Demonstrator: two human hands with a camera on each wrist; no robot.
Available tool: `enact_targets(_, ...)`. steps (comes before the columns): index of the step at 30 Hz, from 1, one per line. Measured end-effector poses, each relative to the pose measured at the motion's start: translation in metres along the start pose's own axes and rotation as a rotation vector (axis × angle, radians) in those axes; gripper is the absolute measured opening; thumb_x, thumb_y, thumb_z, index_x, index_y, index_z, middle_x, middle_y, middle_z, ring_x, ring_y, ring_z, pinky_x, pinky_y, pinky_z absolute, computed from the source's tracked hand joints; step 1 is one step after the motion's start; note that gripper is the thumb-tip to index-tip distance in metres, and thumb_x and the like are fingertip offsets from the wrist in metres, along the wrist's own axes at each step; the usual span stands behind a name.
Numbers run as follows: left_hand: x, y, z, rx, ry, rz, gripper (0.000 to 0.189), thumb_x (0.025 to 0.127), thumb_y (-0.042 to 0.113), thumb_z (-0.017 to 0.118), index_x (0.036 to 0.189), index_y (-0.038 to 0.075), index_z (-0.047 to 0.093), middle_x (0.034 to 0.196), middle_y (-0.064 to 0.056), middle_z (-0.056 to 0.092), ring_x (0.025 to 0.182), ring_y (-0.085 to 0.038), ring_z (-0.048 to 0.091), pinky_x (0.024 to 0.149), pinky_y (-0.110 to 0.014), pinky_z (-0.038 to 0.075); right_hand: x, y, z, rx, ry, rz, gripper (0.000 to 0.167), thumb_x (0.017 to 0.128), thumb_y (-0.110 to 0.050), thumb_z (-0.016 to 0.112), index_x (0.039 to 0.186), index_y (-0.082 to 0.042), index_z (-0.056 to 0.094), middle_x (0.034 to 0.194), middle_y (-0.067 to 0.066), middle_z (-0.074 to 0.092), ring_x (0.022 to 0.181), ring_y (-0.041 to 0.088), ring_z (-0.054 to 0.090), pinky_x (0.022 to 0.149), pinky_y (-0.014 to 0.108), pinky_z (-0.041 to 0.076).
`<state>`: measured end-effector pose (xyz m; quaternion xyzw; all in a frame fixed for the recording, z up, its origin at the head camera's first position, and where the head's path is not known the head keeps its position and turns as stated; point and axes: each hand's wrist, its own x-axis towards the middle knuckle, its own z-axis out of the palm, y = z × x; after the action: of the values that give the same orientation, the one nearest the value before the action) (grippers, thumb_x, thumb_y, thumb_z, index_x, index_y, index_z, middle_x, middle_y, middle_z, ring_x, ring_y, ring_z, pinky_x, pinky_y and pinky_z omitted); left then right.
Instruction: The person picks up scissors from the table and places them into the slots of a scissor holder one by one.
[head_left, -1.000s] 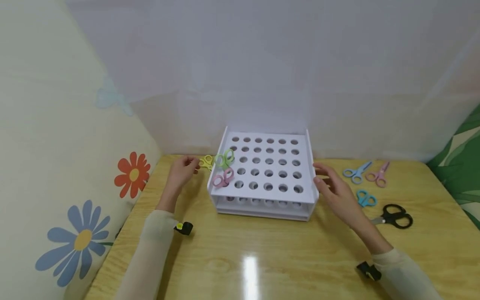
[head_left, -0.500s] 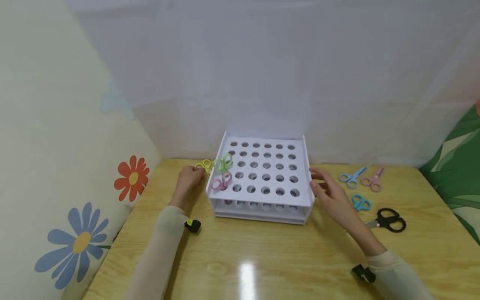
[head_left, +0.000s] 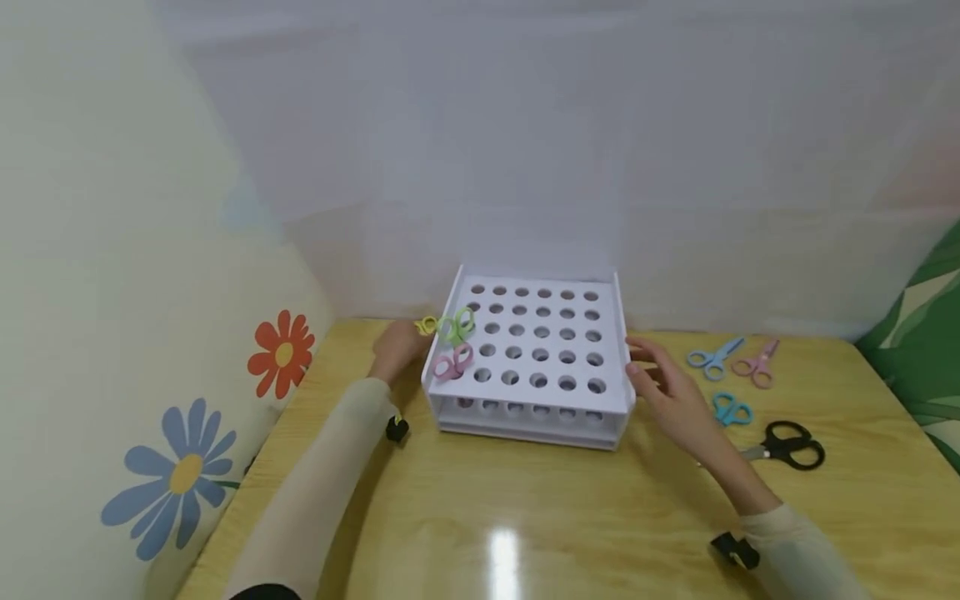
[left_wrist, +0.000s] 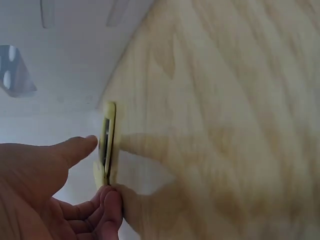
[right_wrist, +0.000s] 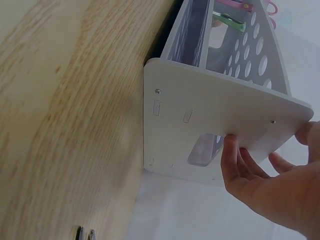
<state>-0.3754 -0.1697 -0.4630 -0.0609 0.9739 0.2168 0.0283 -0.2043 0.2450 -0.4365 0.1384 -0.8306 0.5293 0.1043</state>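
Note:
In the head view my left hand point(head_left: 400, 346) is beside the rack's left wall, at the yellow scissors point(head_left: 427, 326). The left wrist view has these scissors point(left_wrist: 107, 142) edge-on, fingertips curled at their lower end and the thumb against their side. My right hand point(head_left: 671, 396) rests relaxed fingers on the right side panel of the white rack point(head_left: 555, 400). Close up, the right fingers point(right_wrist: 231, 150) touch that panel near its cutout. Green scissors point(head_left: 455, 327) and pink scissors point(head_left: 453, 362) stand handles-up in holes along the rack's left side.
Right of the rack lie light-blue scissors point(head_left: 715, 358), another pink pair point(head_left: 757, 365), turquoise scissors point(head_left: 731, 410) and larger black-handled scissors point(head_left: 793, 446). The wooden table point(head_left: 450, 500) runs back to a pale backdrop point(head_left: 525, 167).
My left hand has moved right and forward onto the yellow scissors, which now stand tilted against the rack's side. The right hand stays at the rack's right panel.

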Motion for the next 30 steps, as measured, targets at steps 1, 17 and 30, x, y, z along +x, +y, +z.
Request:
enact_targets(1,0.002,0.004,-0.001,0.006,-0.005,0.010,0.049,0.093,0.052,0.063,0.080,0.005,0.063,0.094,-0.017,0.067,0.087,-0.032,0.061,0.080,-0.051,0.049,0.000,0.000,-0.002,-0.005,0.007,-0.007,0.046,0.109,-0.022,0.052,0.153,-0.012,0.044,0.138,0.021,0.055,0.114,0.036,0.061,0.084,0.024,0.052)
enact_targets(17,0.007,-0.028,-0.021,-0.197,-0.135,0.034,0.028,0.084,0.020,0.074,0.096,-0.001,0.061,0.093,-0.013,0.059,0.079,-0.025,0.054,0.067,-0.034,0.047,-0.002,-0.004,-0.001,-0.002,0.001,0.005,0.048,0.109,-0.021,0.051,0.155,-0.012,0.042,0.137,0.024,0.055,0.114,0.038,0.060,0.083,0.017,0.050)
enact_targets(30,-0.036,-0.058,-0.040,-0.305,-0.173,0.099,0.030,0.096,0.026,0.072,0.084,0.004,0.056,0.079,-0.005,0.051,0.069,-0.018,0.047,0.059,-0.029,0.041,0.000,-0.002,-0.001,-0.002,0.009,-0.005,0.047,0.109,-0.020,0.051,0.154,-0.012,0.043,0.136,0.022,0.055,0.113,0.035,0.059,0.082,0.017,0.050)
